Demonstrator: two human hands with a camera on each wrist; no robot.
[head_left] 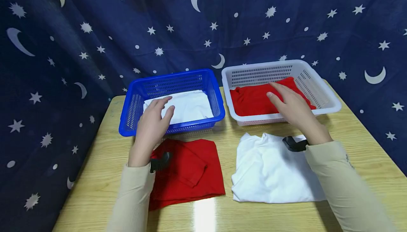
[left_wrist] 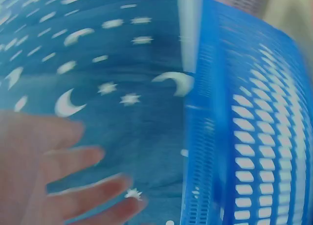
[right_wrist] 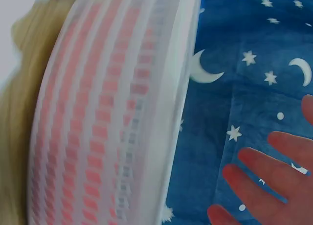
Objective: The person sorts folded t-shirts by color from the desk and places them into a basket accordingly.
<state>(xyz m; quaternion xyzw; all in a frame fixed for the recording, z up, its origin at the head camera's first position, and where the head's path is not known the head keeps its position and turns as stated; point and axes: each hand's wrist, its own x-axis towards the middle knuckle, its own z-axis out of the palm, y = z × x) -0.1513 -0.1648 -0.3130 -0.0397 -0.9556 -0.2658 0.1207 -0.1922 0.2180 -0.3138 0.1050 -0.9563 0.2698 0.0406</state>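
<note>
The left hand (head_left: pixel 154 119) overlies the near-left corner of the blue basket (head_left: pixel 171 84), its fingers spread and partly masking the white cloth (head_left: pixel 192 104) inside; contact cannot be told. Right of the blue basket, the right hand (head_left: pixel 292 106), fingers likewise apart, partly obscures red cloth (head_left: pixel 252 99) in a white basket (head_left: pixel 260 76). Before the blue basket lies a red garment (head_left: pixel 194 168); to its front right, a white garment (head_left: pixel 270 172) — each partly hidden by a forearm (head_left: pixel 343 182). Wrist views crop both hands.
</note>
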